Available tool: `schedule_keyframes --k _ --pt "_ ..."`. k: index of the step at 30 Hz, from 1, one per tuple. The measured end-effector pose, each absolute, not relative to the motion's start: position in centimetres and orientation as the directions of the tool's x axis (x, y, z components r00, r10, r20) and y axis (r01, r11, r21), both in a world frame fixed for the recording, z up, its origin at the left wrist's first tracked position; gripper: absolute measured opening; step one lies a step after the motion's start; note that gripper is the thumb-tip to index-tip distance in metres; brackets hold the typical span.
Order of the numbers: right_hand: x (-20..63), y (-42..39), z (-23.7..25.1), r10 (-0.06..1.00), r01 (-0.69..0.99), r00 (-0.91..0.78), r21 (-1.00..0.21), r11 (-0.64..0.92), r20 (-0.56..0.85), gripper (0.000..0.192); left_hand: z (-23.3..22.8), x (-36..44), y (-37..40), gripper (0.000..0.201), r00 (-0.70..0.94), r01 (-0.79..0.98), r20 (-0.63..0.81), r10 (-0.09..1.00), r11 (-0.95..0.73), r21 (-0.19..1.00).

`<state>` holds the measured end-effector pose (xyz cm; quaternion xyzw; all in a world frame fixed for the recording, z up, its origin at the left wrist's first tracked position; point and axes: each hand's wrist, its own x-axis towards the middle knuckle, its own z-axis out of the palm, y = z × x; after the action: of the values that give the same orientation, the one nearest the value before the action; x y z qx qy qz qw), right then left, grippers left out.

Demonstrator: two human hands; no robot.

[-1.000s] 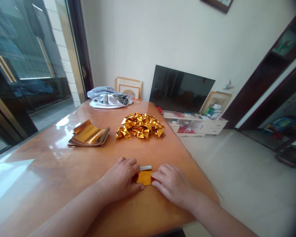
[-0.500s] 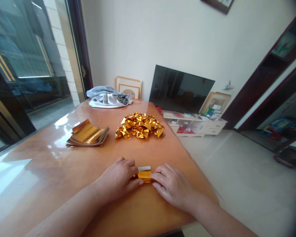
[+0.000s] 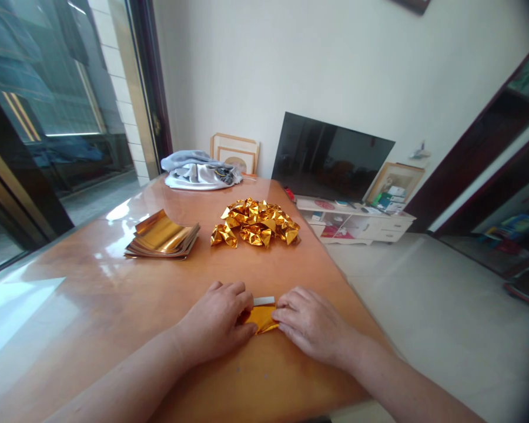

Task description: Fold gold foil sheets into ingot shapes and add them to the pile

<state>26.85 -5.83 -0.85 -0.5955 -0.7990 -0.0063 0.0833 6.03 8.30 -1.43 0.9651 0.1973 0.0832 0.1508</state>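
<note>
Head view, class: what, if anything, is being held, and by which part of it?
A gold foil sheet: the left hand holds its left end, and the right hand pinches its right end.

Hands (image 3: 223, 316) (image 3: 315, 323) have room ahead until foil stack (image 3: 162, 235), gold pile (image 3: 256, 223)

1. I'm in a home; it looks like a living room.
2. A big TV (image 3: 330, 155) is by the wall (image 3: 229, 70), above a low white cabinet (image 3: 362, 229).
3. A framed picture (image 3: 402, 177) leans beside it.
</note>
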Motion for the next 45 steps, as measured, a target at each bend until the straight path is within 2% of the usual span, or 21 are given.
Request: schedule_keyframes --k 7,14,22,31,42,45 --pt "27.5 -4.2 -0.2 0.950 0.920 -0.281 -0.242 0.307 0.136 0.017 -1.1 5.9 8.2 0.012 0.907 0.364 0.083 0.413 -0.867 0.340" --pt "28.3 -1.7 0.1 0.946 0.891 -0.320 -0.321 0.321 0.057 0.011 -1.0 5.9 8.2 0.013 0.899 0.381 0.063 0.433 -0.846 0.372" --pt "28.7 1.2 -0.9 0.951 0.826 -0.308 -0.505 0.249 -0.034 0.022 -0.8 5.9 8.3 0.016 0.902 0.388 0.035 0.431 -0.843 0.374" --pt "28.9 2.1 -2.4 0.963 0.823 -0.268 -0.526 0.214 -0.028 0.035 -1.1 5.8 8.6 0.027 0.903 0.383 0.033 0.429 -0.837 0.391" --pt "28.5 1.8 -2.6 0.978 0.841 -0.208 -0.510 0.181 0.003 0.036 -0.6 5.8 8.9 0.032 0.912 0.382 -0.026 0.409 -0.825 0.416" --pt "28.5 1.7 -2.7 0.978 0.837 -0.206 -0.516 0.183 0.012 0.036 -0.6 5.6 9.0 0.027 0.915 0.370 -0.025 0.402 -0.814 0.447"
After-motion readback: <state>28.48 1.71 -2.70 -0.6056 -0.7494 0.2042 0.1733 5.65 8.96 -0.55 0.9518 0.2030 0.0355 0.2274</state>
